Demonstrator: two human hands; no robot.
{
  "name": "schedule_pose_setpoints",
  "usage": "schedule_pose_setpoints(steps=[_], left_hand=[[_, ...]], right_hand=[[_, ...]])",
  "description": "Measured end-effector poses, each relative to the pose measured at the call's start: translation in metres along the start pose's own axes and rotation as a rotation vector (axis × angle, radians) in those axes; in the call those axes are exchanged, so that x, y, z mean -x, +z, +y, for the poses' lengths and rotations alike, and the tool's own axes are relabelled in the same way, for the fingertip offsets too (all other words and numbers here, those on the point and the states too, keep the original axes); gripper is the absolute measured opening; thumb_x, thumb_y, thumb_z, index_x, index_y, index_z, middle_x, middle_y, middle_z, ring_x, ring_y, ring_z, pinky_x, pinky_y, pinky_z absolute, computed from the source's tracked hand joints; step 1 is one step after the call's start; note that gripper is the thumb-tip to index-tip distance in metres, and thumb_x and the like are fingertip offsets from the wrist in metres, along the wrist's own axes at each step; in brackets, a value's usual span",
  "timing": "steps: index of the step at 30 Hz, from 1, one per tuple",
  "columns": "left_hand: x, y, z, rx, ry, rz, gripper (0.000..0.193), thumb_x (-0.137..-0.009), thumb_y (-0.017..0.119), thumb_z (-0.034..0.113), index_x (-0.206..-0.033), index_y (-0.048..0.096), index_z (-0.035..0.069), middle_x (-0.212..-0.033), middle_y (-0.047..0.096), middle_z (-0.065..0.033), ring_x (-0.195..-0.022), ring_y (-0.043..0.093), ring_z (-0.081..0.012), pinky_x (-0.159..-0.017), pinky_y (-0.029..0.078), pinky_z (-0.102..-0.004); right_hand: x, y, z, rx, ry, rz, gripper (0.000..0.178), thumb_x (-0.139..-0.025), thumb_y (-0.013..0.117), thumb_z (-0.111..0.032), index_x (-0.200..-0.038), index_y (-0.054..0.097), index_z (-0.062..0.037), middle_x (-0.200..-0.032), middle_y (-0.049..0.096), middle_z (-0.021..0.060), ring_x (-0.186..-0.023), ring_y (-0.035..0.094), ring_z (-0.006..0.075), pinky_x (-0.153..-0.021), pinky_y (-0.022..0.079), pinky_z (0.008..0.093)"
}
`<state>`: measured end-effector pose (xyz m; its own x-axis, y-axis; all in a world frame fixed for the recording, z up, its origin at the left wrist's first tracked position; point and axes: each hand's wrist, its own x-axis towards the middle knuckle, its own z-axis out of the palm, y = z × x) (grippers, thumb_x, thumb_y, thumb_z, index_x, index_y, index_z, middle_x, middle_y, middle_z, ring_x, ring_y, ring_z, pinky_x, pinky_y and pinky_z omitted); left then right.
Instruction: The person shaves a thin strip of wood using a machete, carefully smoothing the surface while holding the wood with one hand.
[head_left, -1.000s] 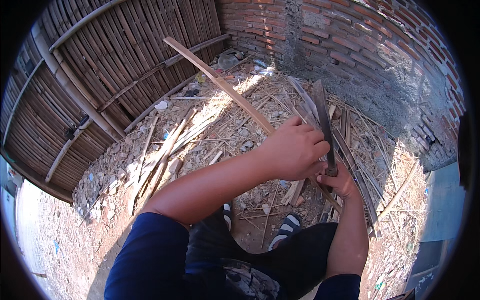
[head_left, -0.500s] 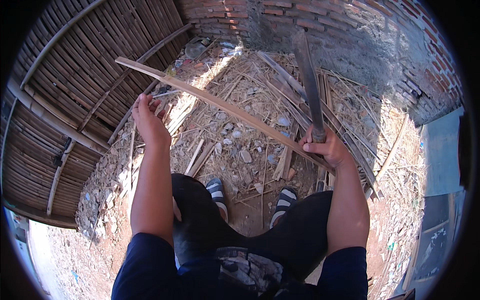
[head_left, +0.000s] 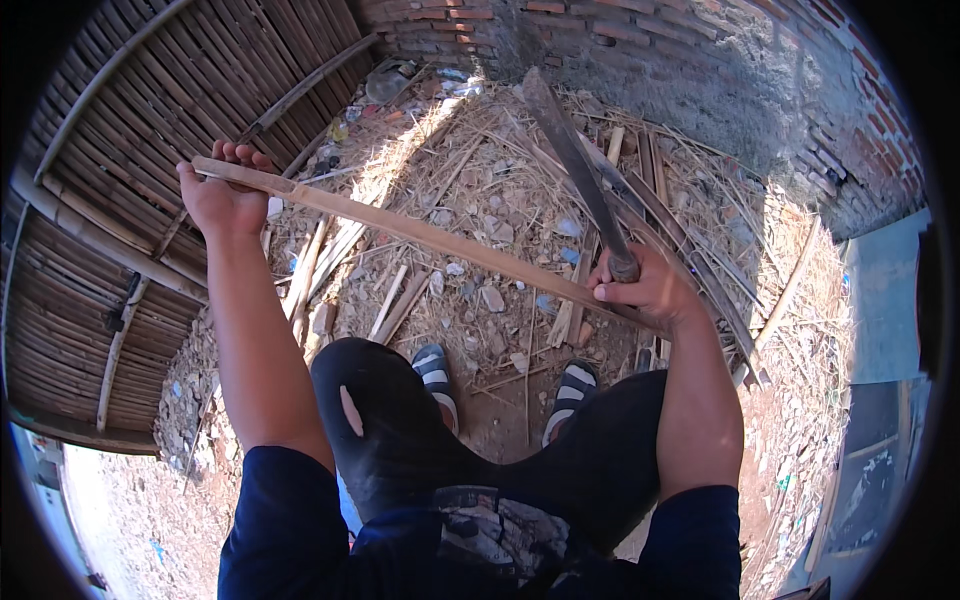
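Observation:
A long, flat wooden strip slants across in front of me, its left end higher up than its right. My left hand cups that left end, palm up, the fingers loosely curled behind the wood and the thumb out to one side. Closed round the handle of a machete, my right hand also has the strip's right end against it, partly hidden by the fingers. The machete's dark blade points up and away, leaning left, above the strip.
Rubble, straw and wood scraps cover the ground. A pile of long slats lies at the right, before a brick wall. A bamboo-slat panel stands at the left. My sandalled feet are below the strip.
My left hand has moved left and up, and the strip's left end now lies in it. The machete blade has tilted further left and lower.

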<state>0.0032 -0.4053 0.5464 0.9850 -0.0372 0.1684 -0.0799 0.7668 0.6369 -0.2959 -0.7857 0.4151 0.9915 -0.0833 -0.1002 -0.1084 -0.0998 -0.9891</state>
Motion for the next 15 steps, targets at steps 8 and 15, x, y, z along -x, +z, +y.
schedule_pose_setpoints(steps=[8, 15], left_hand=[[0.027, 0.001, 0.025, 0.170, 0.136, -0.244, 0.050, -0.104, 0.033, 0.052, -0.083, 0.047, 0.009, -0.062, 0.033, 0.0026, -0.052, 0.030, -0.0108, -0.049, 0.030, -0.0252], [0.071, 0.026, 0.010, 0.035, 0.198, -0.684, 0.052, -0.099, 0.042, 0.062, -0.082, 0.049, 0.013, -0.062, 0.032, 0.0047, -0.051, 0.028, -0.0085, -0.049, 0.027, -0.0254]], right_hand=[[-0.011, -0.005, 0.017, 0.161, -0.026, 0.062, 0.031, -0.078, 0.083, -0.017, -0.098, 0.064, -0.0029, -0.102, 0.070, 0.0087, -0.095, 0.065, 0.0155, -0.090, 0.050, 0.0336], [-0.007, 0.000, 0.004, 0.761, 0.082, 0.357, 0.050, -0.082, 0.080, -0.034, -0.113, 0.065, 0.0021, -0.108, 0.070, 0.0148, -0.098, 0.066, 0.0225, -0.093, 0.049, 0.0356]])
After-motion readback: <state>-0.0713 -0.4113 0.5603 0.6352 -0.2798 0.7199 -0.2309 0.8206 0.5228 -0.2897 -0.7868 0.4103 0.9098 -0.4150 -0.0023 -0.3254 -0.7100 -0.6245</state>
